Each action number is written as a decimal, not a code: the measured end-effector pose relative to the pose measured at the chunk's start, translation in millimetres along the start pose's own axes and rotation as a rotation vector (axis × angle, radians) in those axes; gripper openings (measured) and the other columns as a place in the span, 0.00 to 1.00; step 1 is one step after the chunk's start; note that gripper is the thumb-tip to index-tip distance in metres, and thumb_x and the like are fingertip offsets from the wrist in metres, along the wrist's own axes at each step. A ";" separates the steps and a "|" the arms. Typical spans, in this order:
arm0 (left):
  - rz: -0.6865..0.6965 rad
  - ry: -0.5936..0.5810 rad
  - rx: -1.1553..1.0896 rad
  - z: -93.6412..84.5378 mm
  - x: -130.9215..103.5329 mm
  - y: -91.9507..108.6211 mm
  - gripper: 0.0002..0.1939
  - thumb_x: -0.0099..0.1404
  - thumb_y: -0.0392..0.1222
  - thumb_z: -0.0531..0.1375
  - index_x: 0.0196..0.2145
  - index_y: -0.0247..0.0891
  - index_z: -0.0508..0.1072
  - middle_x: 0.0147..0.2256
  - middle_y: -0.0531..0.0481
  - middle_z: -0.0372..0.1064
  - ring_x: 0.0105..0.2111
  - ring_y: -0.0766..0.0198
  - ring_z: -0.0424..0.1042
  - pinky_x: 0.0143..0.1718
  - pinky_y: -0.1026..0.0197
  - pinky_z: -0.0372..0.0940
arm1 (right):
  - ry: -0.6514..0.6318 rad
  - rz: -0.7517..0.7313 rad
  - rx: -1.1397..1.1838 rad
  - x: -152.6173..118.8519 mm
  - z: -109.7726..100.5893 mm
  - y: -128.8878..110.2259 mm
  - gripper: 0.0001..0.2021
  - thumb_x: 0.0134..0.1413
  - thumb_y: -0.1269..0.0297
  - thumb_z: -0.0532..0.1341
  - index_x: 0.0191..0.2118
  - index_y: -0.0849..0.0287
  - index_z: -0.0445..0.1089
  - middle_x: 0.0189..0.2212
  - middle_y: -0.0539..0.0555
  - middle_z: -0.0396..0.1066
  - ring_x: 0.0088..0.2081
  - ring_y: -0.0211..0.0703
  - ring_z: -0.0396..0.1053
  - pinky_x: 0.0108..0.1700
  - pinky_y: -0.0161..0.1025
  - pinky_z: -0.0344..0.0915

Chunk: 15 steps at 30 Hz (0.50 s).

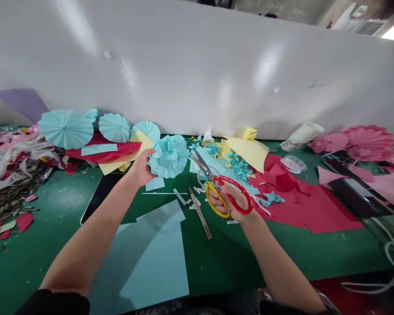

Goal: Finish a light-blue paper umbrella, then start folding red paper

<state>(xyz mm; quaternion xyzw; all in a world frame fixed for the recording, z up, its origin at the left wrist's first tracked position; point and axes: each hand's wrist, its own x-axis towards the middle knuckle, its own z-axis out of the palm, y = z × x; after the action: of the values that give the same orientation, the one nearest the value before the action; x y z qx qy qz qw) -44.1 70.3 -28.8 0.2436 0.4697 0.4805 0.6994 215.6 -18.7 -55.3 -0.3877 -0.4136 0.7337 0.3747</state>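
My left hand is closed on the left edge of a ruffled light-blue paper flower, lifted over the table. In my right hand is a pair of scissors with one red and one yellow handle. Their blades point up and left toward the flower, a small gap apart from it. Below lie a thin metal ruler, white paper scraps and large light-blue sheets. Cut light-blue bits are piled beyond the scissors.
Light-blue pleated paper fans lean along the white wall. Red paper, a white cup, pink paper fans and a dark device with a cable are at right. Tangled ribbons and stems crowd the left of the green table.
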 end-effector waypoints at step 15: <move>-0.205 -0.114 0.103 29.7 -34.6 -9.3 0.04 0.55 0.37 0.55 0.30 0.35 0.67 0.24 0.51 0.68 0.24 0.65 0.68 0.27 0.63 0.63 | 0.630 -0.712 -0.949 2.3 -3.5 13.1 0.26 0.42 0.58 0.65 0.47 0.53 0.54 0.40 0.56 0.63 0.41 0.46 0.66 0.38 0.44 0.68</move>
<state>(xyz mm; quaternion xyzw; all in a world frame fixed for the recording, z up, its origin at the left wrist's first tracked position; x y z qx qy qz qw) -16.8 38.5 -8.5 0.2570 0.4756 0.3670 0.7570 214.7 -20.5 -68.9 -0.5461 -0.6649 0.1557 0.4853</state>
